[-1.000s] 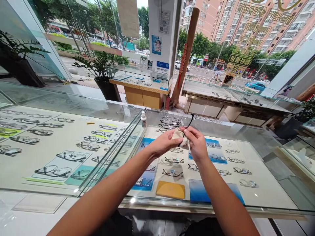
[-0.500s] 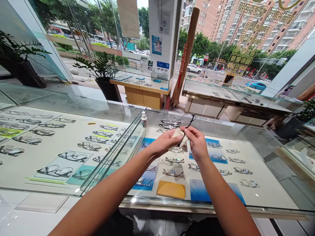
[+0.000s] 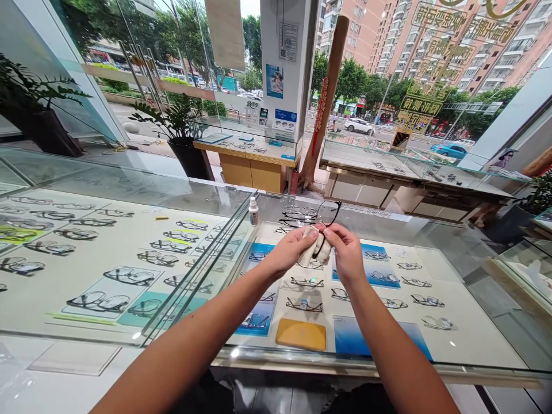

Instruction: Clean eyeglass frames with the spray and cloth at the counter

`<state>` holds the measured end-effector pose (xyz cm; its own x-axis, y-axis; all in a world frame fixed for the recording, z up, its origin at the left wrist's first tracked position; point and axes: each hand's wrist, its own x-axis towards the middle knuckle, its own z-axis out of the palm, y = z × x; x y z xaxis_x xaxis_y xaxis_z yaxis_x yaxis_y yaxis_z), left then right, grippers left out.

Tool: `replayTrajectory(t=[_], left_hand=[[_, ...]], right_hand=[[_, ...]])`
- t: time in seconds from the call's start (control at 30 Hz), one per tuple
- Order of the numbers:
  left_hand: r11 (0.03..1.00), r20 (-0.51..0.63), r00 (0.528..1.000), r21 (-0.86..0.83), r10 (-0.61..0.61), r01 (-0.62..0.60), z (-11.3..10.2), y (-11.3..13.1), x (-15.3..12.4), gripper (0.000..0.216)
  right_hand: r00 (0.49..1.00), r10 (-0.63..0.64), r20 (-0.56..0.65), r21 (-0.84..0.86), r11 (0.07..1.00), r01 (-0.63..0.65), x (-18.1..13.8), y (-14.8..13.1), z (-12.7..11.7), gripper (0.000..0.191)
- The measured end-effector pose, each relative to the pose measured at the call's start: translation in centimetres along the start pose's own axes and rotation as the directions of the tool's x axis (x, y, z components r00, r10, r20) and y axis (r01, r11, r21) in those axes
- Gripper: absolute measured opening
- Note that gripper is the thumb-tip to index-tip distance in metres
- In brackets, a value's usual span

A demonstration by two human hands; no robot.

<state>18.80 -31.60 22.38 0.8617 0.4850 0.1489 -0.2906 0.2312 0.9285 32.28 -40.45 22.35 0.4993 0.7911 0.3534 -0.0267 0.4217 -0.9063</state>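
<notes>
Both my hands meet above the glass display counter [image 3: 129, 190]. My left hand [image 3: 290, 248] is closed on a beige cleaning cloth [image 3: 311, 253] wrapped round one lens of a pair of black-framed glasses [image 3: 328, 213]. My right hand [image 3: 347, 253] pinches the frame of the same glasses, whose other lens sticks up past my fingers. A small white dropper bottle [image 3: 253, 211] stands on the glass just left of my hands.
Under the glass lie several rows of spectacles [image 3: 129, 276] on white trays, with a yellow case [image 3: 301, 334] near the front. Potted plants [image 3: 181, 129] and more glass counters [image 3: 388, 167] stand behind. Shop windows show the street.
My hands have stayed in place; the cloth has bunched more closely round the lens and the glasses have tilted slightly.
</notes>
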Motion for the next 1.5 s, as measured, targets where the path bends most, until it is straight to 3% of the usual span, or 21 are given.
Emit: replayTrajectory(t=[0.13,0.27,0.6,1.0,1.1,1.3,1.5], left_hand=[[0.998,0.111,0.991,0.005,-0.068,0.068,-1.0,0.6,-0.1,0.047],[0.998,0.201,0.978,0.049,-0.057,0.048,-1.3,1.0,-0.2,0.047],[0.993,0.104,0.995,0.119,-0.001,-0.012,-0.8,0.0,0.1,0.047],[0.995,0.196,0.976,0.063,-0.094,0.083,-1.7,0.3,0.0,0.049],[0.995,0.160,0.984,0.059,-0.083,0.074,-1.5,0.0,0.0,0.059],[0.996,0.055,0.998,0.092,-0.009,0.004,-0.8,-0.5,0.3,0.052],[0.993,0.102,0.989,0.060,-0.108,0.102,-1.6,0.0,0.2,0.051]], right_hand=[[0.997,0.071,-0.007,0.068,0.995,-0.070,0.3,0.3,-0.5,0.020],[0.996,0.086,-0.009,0.099,0.991,-0.085,0.3,0.3,-0.6,0.020],[0.993,0.043,0.106,0.034,0.998,-0.047,0.1,0.1,0.2,0.019],[0.983,0.183,0.021,0.161,0.970,-0.184,0.2,0.3,-0.1,0.022],[0.979,0.203,0.009,0.188,0.961,-0.201,0.3,0.3,0.1,0.022],[0.988,0.134,0.073,0.175,0.974,-0.145,0.5,1.2,-0.1,0.020],[0.984,0.180,0.010,0.198,0.964,-0.179,0.6,0.8,-0.2,0.022]])
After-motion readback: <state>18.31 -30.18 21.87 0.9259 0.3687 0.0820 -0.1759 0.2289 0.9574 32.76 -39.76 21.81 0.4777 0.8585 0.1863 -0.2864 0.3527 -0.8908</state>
